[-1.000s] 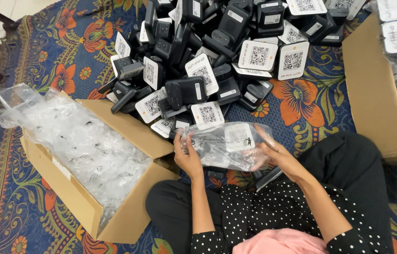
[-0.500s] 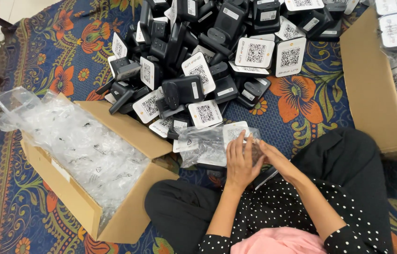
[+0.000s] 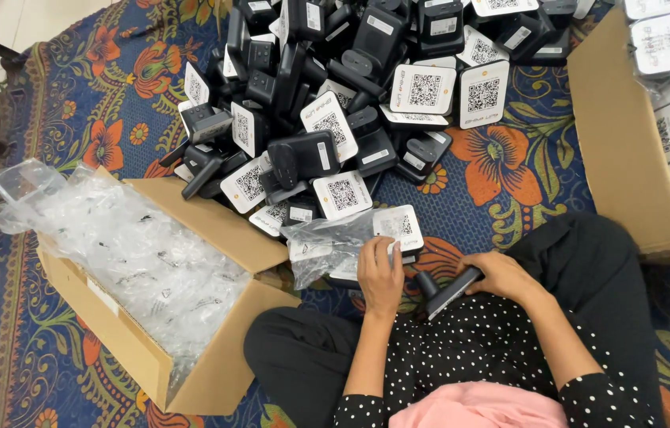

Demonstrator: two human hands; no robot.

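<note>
My left hand [image 3: 380,275] rests flat on a clear plastic bag [image 3: 327,247] that holds a white square-faced device [image 3: 398,227], pressing it down on the floral rug in front of my knees. My right hand [image 3: 501,275] is closed around a black device stand [image 3: 446,290] lying by my lap. Beyond both hands rises a big pile of black devices with white code-printed faces [image 3: 351,95].
An open cardboard box [image 3: 216,238] full of crumpled clear plastic bags [image 3: 129,254] sits at my left. A second cardboard box [image 3: 628,150] with bagged white devices stands at the right. The patterned blue rug [image 3: 525,174] lies under everything.
The bag was held up in both hands; now it lies on the rug under my left hand. My right hand has moved off it to the right and taken hold of the black stand.
</note>
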